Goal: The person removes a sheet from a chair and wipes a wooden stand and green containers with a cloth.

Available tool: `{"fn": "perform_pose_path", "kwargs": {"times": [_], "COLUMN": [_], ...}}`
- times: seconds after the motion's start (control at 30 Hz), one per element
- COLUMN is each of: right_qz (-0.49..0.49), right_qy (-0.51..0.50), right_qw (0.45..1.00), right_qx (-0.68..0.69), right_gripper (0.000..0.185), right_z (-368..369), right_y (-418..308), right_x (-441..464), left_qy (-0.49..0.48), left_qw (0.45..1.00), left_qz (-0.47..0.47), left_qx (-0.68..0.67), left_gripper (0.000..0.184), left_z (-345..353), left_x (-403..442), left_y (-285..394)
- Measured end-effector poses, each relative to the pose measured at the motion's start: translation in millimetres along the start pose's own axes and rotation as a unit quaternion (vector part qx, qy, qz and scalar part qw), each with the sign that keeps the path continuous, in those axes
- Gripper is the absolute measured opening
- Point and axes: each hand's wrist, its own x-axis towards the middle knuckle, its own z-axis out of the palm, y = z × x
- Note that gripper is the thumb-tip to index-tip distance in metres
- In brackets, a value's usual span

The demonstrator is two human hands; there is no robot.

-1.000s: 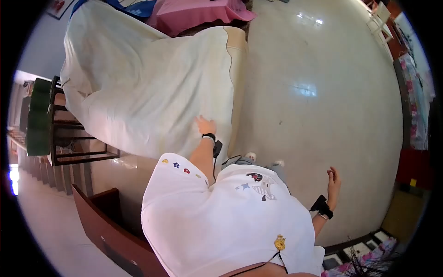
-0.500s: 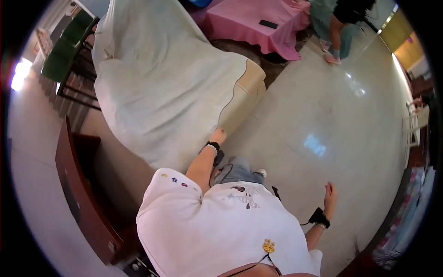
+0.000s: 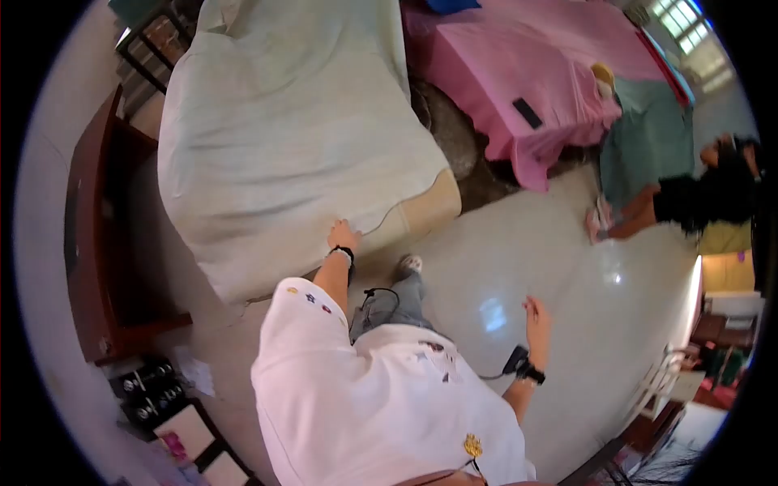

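My left hand (image 3: 344, 235) rests on the edge of a pale cream cover (image 3: 284, 146), its fingers spread over the cloth. The cover lies over a large piece of furniture, whose beige side (image 3: 433, 202) shows below the cover's wavy edge. Out to the right, over the shiny floor, my right hand (image 3: 536, 316) hangs in the air with its fingers loosely bent and apart, touching nothing. Both wrists carry black bands with small black devices.
A pink cloth (image 3: 519, 73) covers a table with a black flat object (image 3: 527, 112) on it. A person in black shorts (image 3: 689, 202) stands at the right. Reddish-brown wooden furniture (image 3: 89, 235) is at the left, and a white chair (image 3: 664, 381) at lower right.
The view has turned, bringing the pink-covered table and the other person further into sight. My left hand has stayed at the cover's edge; my right hand is still held out in the air.
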Motion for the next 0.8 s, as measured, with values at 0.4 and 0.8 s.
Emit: {"fn": "perform_pose_path", "kwargs": {"times": [0.4, 0.8], "right_qz": [0.025, -0.154], "right_qy": [-0.237, -0.433], "right_qw": [0.970, 0.887], "right_qx": [-0.051, -0.053], "right_gripper": [0.018, 0.031], "right_z": [-5.1, 82.9], "right_y": [19.5, 20.3], "right_x": [51.2, 233.1], "left_qy": [0.150, 0.260], "left_qw": [0.988, 0.757], "left_qz": [0.005, -0.097], "left_qx": [-0.034, -0.592], "left_gripper": [0.029, 0.011], "left_z": [58.8, 18.4], "left_x": [22.4, -19.1], "left_y": [50.4, 46.0]}}
